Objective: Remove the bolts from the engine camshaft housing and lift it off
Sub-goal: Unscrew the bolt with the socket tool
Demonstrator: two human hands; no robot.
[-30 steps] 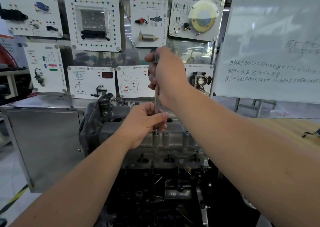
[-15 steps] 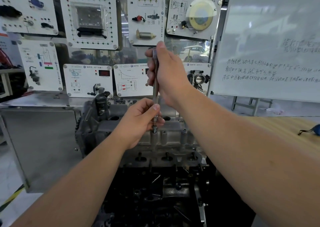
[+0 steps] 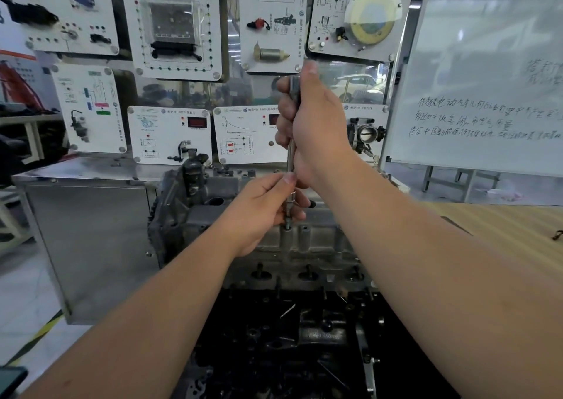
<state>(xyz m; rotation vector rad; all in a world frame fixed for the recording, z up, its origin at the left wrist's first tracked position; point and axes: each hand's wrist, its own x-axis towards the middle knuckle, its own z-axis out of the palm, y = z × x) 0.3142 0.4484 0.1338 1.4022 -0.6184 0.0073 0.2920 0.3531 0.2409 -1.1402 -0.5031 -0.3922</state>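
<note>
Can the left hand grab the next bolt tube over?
Probably yes. The left hand pinches the tool right beside that tube, and nothing covers its top. It must let go first.

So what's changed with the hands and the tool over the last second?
Almost nothing. The right hand grips the top of the long driver as before, and the left hand still pinches its lower end over the same bolt boss on the camshaft housing. Only the camera shifted.
</note>
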